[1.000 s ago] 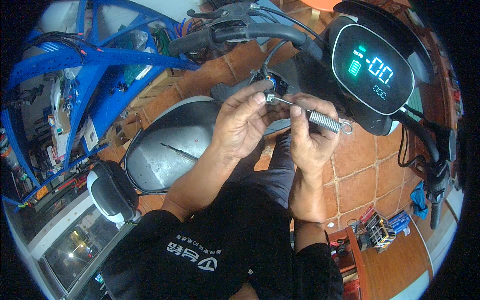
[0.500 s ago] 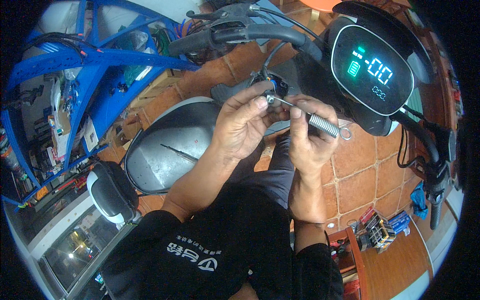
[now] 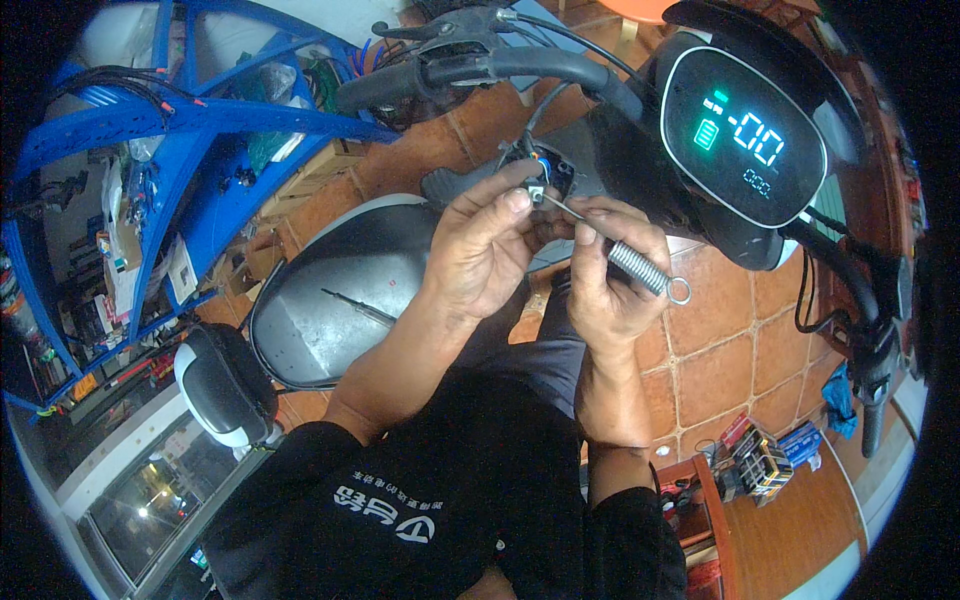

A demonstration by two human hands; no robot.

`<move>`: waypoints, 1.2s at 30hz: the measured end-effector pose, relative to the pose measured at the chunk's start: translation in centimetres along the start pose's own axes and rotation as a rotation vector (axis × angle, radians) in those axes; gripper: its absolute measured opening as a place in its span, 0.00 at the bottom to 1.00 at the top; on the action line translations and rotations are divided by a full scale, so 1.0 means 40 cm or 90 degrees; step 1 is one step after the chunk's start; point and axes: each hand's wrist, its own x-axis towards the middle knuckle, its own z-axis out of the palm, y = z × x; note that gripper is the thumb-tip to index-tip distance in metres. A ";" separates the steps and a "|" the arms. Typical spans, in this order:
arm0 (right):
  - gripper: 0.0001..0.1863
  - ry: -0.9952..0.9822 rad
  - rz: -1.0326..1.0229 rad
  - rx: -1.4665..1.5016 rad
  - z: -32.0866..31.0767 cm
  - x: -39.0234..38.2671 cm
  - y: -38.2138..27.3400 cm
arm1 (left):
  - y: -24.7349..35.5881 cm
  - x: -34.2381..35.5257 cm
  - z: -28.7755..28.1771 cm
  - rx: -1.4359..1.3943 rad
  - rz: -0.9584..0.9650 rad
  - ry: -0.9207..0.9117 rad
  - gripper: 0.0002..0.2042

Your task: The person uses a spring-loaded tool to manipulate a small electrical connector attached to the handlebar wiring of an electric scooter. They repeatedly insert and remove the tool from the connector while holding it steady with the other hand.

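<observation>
My left hand (image 3: 482,248) pinches a small shiny metal piece (image 3: 537,192), squarish like a nut or clamp, between thumb and forefinger. Closed around a metal coil spring (image 3: 640,267) with a ring at its outer end, my right hand (image 3: 617,290) is just to the right. A thin straight metal rod (image 3: 566,209) runs from the spring toward the small piece; whether its tip touches is too small to tell. Right behind my left fingertips is a black part (image 3: 560,178) with coloured wires, partly hidden by the hands.
A scooter's handlebar (image 3: 510,66) and lit display (image 3: 745,140) rise ahead. Its dark seat (image 3: 320,290), with a thin dark tool (image 3: 358,306) on it, is at left. Blue shelving (image 3: 200,130) stands far left. Small boxes (image 3: 762,465) sit on a wooden table (image 3: 790,535) at lower right.
My right hand, with the spring, has moved slightly left. The small metal piece in my left fingers has turned a little. The left arm has hardly moved.
</observation>
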 end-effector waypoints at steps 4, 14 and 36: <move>0.06 -0.035 -0.050 -0.058 -0.007 0.004 -0.003 | -0.004 -0.001 0.002 0.001 0.010 0.005 0.14; 0.07 -0.010 -0.057 -0.053 -0.002 0.000 -0.004 | -0.005 -0.002 0.002 -0.004 0.001 -0.011 0.14; 0.10 0.015 0.205 0.035 0.013 0.014 -0.007 | -0.005 -0.009 0.007 0.004 -0.011 0.035 0.13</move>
